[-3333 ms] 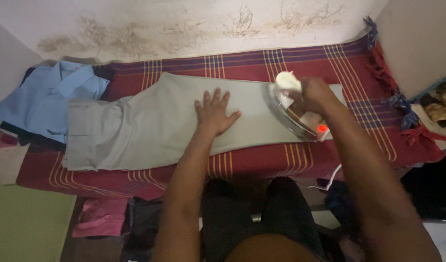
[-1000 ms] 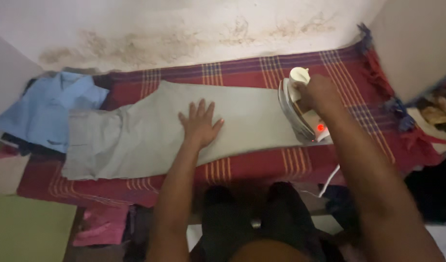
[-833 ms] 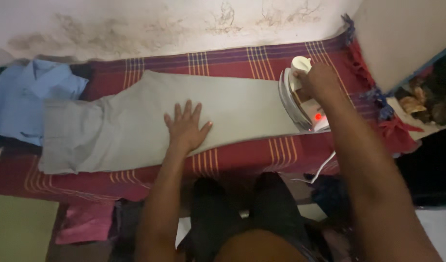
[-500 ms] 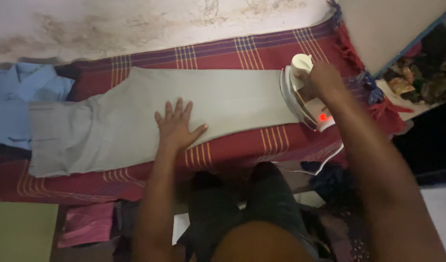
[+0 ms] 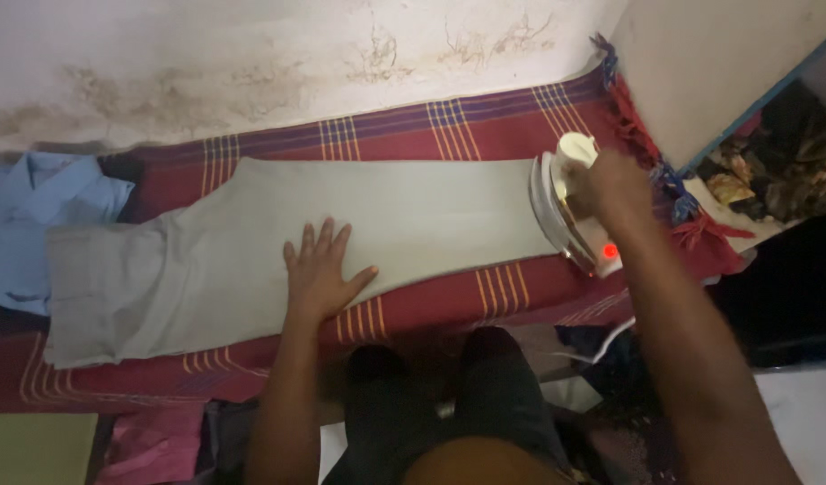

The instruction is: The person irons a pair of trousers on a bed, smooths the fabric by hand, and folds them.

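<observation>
Trousers (image 5: 251,260) | left hand (image 5: 321,274) flat | right hand (image 5: 615,184) grips iron (image 5: 570,211)

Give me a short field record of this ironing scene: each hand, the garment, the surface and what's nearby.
left hand: flat, fingers spread, on the grey trousers
right hand: gripping the iron's handle
iron: at the trousers' right end, red light on
surface: red striped cloth
nearby: blue shirt at far left
behind: stained white wall
</observation>
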